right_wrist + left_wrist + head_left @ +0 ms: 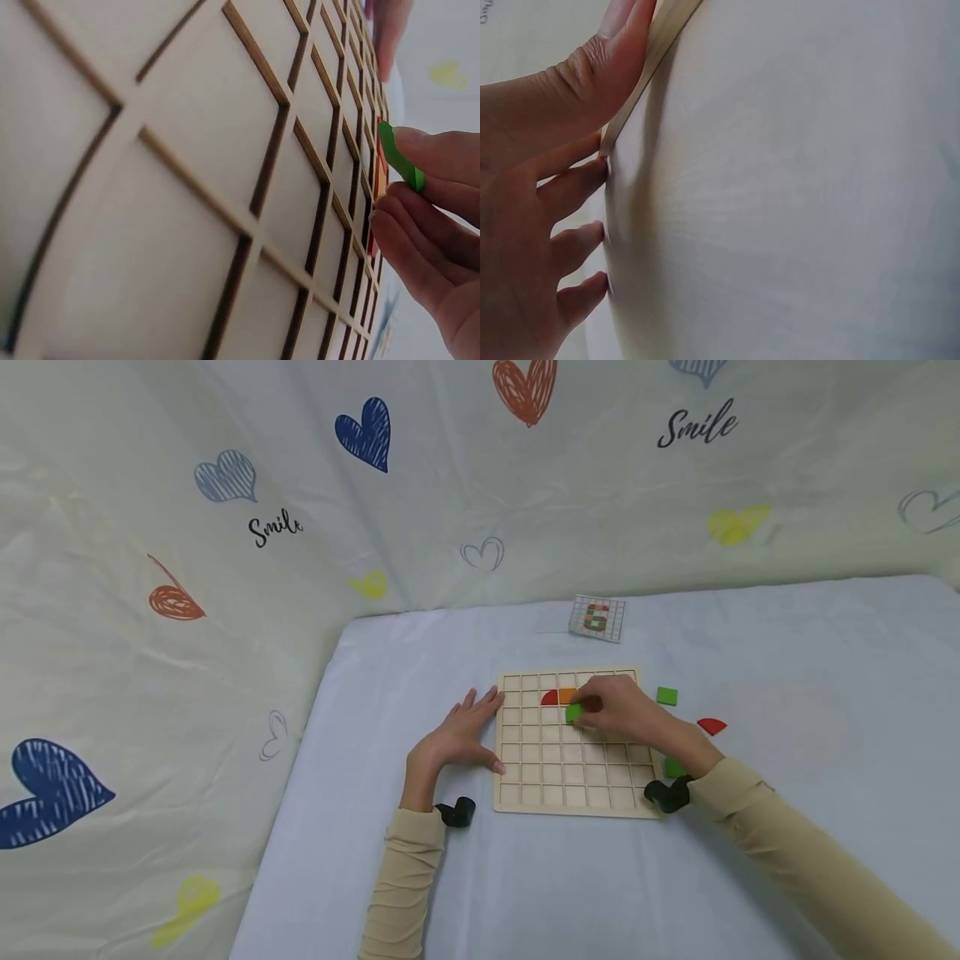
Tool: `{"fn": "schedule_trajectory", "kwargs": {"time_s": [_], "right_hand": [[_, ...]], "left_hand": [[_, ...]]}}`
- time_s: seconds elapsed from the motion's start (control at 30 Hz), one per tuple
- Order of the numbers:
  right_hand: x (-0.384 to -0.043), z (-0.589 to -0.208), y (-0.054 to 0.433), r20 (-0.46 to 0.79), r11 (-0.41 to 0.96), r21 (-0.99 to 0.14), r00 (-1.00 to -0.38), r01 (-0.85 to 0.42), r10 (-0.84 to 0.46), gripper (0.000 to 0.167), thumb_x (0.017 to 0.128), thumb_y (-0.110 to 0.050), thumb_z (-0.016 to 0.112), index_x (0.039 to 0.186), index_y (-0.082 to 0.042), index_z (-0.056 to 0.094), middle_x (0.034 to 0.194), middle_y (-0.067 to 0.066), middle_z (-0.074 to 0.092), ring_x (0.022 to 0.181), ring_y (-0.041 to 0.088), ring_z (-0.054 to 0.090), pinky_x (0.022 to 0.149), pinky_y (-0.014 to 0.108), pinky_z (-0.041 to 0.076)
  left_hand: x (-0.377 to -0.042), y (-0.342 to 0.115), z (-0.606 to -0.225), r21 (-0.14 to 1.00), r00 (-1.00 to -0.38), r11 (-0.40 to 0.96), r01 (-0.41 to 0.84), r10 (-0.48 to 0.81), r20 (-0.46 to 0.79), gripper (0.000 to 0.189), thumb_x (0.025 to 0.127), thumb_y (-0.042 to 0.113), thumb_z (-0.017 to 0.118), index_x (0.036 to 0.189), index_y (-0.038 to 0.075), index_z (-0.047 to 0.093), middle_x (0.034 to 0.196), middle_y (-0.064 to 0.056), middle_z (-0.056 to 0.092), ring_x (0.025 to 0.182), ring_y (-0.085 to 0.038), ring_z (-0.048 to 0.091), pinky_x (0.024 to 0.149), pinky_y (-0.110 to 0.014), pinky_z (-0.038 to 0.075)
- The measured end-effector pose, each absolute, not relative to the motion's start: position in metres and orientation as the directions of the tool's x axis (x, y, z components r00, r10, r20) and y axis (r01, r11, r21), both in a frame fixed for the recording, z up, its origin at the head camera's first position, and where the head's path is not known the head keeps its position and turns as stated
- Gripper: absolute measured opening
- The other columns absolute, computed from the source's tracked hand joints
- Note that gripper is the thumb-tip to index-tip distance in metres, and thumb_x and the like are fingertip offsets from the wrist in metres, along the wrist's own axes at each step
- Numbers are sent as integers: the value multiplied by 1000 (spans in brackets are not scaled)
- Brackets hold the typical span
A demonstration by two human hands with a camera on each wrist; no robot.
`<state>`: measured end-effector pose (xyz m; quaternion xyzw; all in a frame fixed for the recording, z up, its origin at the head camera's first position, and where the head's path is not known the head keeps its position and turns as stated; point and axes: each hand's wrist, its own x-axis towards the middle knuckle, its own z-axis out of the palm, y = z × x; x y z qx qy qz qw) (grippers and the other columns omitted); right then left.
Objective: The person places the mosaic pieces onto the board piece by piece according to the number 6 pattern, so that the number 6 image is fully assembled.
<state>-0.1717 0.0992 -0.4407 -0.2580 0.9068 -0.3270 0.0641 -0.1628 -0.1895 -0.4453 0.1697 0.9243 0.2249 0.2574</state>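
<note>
My right hand (618, 706) pinches a small green tile (573, 713) between thumb and fingers, over the upper part of the wooden grid board (573, 804). Edge-on in the right wrist view, the green tile (401, 159) shows a curved side close above the grid. A red quarter-round tile (550, 697) and an orange square tile (567, 695) lie side by side in cells of an upper row, partly behind that hand. Fingers spread, my left hand (457, 735) touches the board's left edge with thumb and fingertips; its thumb (622, 60) lies along the rim.
Right of the board lie a green tile (667, 696), a red quarter-round tile (712, 726) and another green piece (673, 768) partly under the right wrist. A pattern card (597, 618) lies behind the board on the white tablecloth (375, 677). A printed curtain hangs behind.
</note>
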Motion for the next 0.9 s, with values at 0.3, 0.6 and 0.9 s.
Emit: {"fn": "schedule_trajectory", "kwargs": {"time_s": [0.3, 0.6, 0.9], "right_hand": [[-182, -445, 83, 25, 631, -649, -842, -424, -539, 24, 83, -5, 83, 105, 5, 77, 86, 8, 71, 78, 18, 61, 72, 34, 52], [-183, -452, 70, 32, 648, -618, -837, -446, -546, 21, 85, -8, 81, 104, 0, 79, 90, 7, 69, 79, 18, 58, 72, 35, 51], [-183, -454, 65, 36, 650, -602, -830, -463, -557, 25, 85, -2, 79, 109, 3, 77, 91, 9, 70, 81, 19, 61, 74, 37, 54]], "left_hand": [[-164, -189, -442, 509, -808, 839, 195, 431, -401, 119, 74, 28, 94, 166, 16, 20, 174, 2, 9, 161, -28, -4, 131, -48, 3], [-166, -190, -447, 497, -804, 844, 201, 432, -409, 120, 74, 31, 94, 166, 18, 18, 174, 4, 7, 161, -25, -5, 132, -46, 2], [-164, -189, -447, 501, -804, 844, 189, 426, -414, 120, 75, 31, 94, 166, 18, 18, 174, 4, 7, 161, -25, -5, 131, -47, 2]]}}
